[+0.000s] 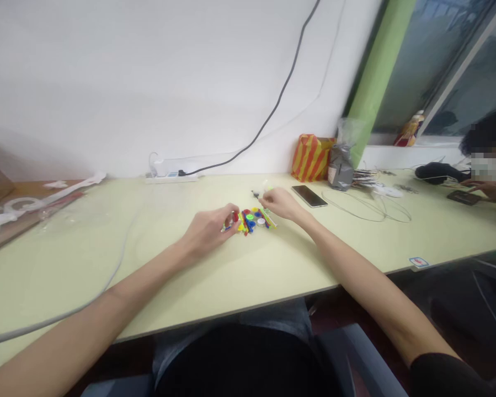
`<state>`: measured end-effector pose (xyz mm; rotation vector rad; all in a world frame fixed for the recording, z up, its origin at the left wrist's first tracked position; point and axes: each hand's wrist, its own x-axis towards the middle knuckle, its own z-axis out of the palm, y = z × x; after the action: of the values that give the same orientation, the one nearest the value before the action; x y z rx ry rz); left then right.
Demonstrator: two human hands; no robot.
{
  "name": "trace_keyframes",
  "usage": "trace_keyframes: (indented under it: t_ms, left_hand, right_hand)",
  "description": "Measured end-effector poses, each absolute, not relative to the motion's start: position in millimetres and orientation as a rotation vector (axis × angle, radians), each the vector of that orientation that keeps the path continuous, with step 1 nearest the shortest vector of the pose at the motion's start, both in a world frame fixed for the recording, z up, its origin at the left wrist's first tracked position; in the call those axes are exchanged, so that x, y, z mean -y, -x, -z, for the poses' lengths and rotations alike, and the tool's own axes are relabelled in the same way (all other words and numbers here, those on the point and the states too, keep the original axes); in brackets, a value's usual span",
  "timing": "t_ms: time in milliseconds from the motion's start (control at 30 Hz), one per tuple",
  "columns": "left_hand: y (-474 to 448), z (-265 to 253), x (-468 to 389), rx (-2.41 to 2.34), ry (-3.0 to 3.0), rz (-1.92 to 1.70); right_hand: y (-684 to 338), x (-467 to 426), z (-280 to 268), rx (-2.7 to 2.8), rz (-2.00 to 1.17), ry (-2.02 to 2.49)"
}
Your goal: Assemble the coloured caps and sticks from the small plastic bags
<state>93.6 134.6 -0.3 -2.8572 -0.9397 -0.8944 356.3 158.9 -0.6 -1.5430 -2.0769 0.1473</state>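
Colourful pieces point(250, 218) mid-frame, partly behind left fingers point(232, 226), too small to identify; co-worker point(488, 132) cut off, right edge.

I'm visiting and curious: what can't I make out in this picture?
Head view:
Colourful pieces: exact shapes, too small; left hand covers some.
Right hand: whether it grips anything, too small and blurred.
Sticker: print too small.
Person: cut off by right edge.

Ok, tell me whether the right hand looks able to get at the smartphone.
Probably yes: the smartphone lies flat on the table, close by on the right hand's outer side, with nothing visible between. Its fingers seem occupied, though, with something too small to identify.
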Motion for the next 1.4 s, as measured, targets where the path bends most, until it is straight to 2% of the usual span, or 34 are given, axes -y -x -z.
trace_keyframes:
  t_ms: [167, 333, 567, 733, 833, 933, 1067, 1133, 1400]
  left_hand:
    - [-92, 3, -136, 0.991, 2.896, 0.959]
    - [-91, 3, -137, 1.005, 2.912, 0.957]
    - [-92, 0, -133, 1.060, 2.967, 0.937]
    - [-92, 1, -131, 1.050, 3.006, 0.942]
    - [-93, 1, -130, 1.018, 2.991, 0.965]
    - [-94, -1, -129, 0.992, 2.948, 0.950]
    - [-94, -2, -129, 1.002, 2.911, 0.901]
    - [-94, -1, -129, 1.017, 2.909, 0.880]
    - [-93, -2, -129, 1.009, 2.920, 0.859]
  right_hand:
    - [-329, -137, -7, 2.017, -0.905, 0.956]
    - [-307, -126, -7, 1.897, -1.089, 0.802]
    - [-305, -117, -15, 1.885, -0.958, 0.837]
    - [-298, -114, -14, 1.899, -1.030, 0.827]
    - [-305, -117, -19, 1.968, -0.959, 0.856]
    - [-327, -124, -26, 2.040, -0.697, 1.008]
    - [-367, -139, -30, 2.100, -0.061, 1.536]
    - [-382, -146, -29, 2.158, 0.051, 1.774]
    - [-389, -152, -21, 2.326, -0.574, 1.936]
